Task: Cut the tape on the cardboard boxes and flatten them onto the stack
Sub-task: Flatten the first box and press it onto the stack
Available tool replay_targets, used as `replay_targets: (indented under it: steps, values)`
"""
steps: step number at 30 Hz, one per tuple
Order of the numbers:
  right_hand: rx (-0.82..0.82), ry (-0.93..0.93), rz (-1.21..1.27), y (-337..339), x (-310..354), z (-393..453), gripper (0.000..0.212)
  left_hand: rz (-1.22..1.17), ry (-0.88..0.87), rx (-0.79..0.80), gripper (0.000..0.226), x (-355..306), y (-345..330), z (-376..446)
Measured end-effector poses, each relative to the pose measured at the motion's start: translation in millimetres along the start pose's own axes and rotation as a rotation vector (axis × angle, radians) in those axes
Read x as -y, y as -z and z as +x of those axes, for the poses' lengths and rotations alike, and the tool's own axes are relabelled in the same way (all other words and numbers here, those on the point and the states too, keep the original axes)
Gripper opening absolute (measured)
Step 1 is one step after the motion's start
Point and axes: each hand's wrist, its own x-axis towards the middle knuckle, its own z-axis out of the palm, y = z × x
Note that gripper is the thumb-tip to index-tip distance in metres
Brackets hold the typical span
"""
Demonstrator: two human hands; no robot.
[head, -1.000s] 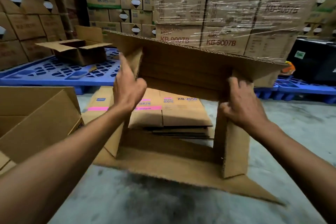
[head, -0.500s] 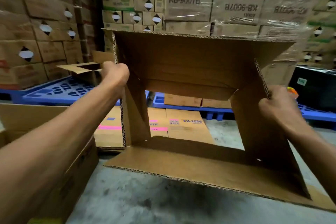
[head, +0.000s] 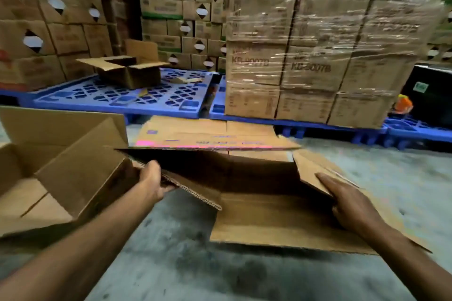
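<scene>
A brown cardboard box (head: pixel 264 215), open at both ends, is nearly collapsed flat and held low over the concrete floor. My left hand (head: pixel 152 182) grips its left edge, fingers wrapped under the corrugated rim. My right hand (head: pixel 349 203) presses down on its right flap and side. Just beyond it lies the stack of flattened boxes (head: pixel 203 132) with pink and purple print, partly hidden by the held box. No cutting tool shows in either hand.
An opened box (head: pixel 61 173) stands on the floor at my left. Another open box (head: pixel 129 69) sits on a blue pallet (head: pixel 117 98). Shrink-wrapped cartons (head: pixel 318 56) fill a pallet ahead. Walls of cartons stand behind. A black bin (head: pixel 430 90) is at right.
The box was held up as an open tube at chest height; it has come down and folded nearly flat. Both hands dropped with it. The view tilted downward.
</scene>
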Motion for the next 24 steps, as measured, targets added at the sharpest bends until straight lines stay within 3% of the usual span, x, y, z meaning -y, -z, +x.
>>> replay_targets:
  steps: [4, 11, 15, 21, 24]
  values:
    - [0.363, 0.058, -0.024, -79.4, -2.7, -33.1, 0.064, 0.022, 0.084, -0.016, 0.026, 50.6, 41.3, 15.8]
    - [0.350, 0.176, -0.215, -160.9, 42.2, -57.0, 0.053, 0.224, 0.171, 0.017, 0.023, 102.1, 85.6, 5.5]
    - [0.434, 0.141, -0.235, -178.8, 39.5, -74.2, 0.056, 0.487, 0.357, 0.013, 0.030, 133.2, 143.7, 15.7]
    - [0.483, 0.126, -0.275, -193.8, 35.5, -90.1, 0.076, 1.203, 0.671, 0.307, 0.057, 129.1, 190.4, 1.3]
    - [0.464, 0.140, -0.269, -197.9, 39.7, -91.6, 0.081, 1.598, 0.666, 0.455, 0.048, 118.3, 172.6, -0.2]
